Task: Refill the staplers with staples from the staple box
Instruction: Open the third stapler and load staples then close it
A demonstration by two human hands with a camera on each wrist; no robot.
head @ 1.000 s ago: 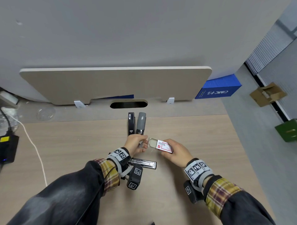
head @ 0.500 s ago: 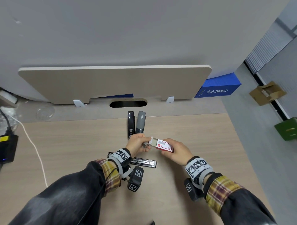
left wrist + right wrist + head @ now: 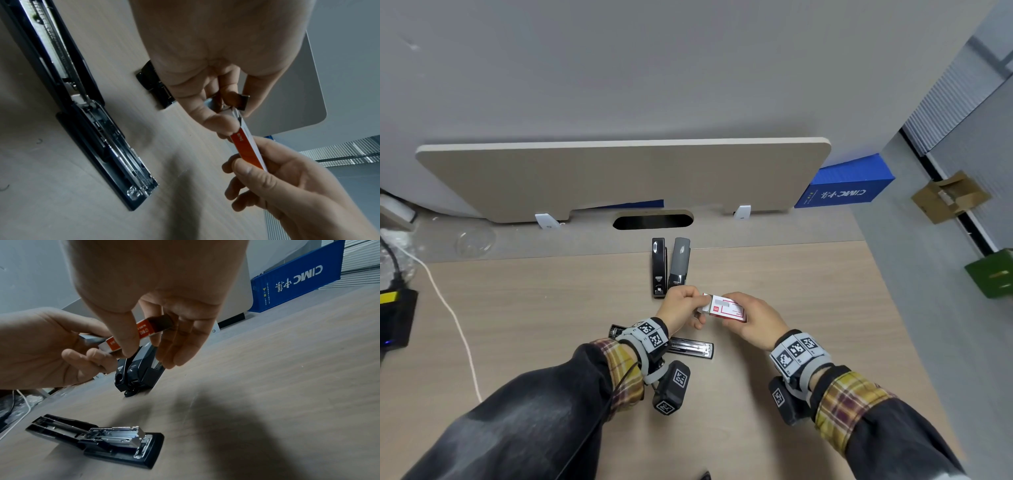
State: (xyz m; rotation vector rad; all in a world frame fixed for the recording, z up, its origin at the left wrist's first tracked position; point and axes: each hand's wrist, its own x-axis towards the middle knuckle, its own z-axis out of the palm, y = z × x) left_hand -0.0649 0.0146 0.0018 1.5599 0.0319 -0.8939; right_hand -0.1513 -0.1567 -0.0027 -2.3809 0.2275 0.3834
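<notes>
My right hand grips a red and white staple box above the wooden table. My left hand meets the box's left end; its thumb presses that end. A short silvery staple strip is pinched in its curled fingers. An unfolded black stapler lies flat under my left wrist, its metal channel facing up. Two closed staplers, one black and one grey, lie side by side just beyond the hands.
A beige divider panel stands along the table's back, with a cable slot before it. A blue box sits at the back right. A white cable and a black device lie at the left.
The box's left end stood open with its flap out a second ago; now it is pushed in. My left hand has closed up against that end.
</notes>
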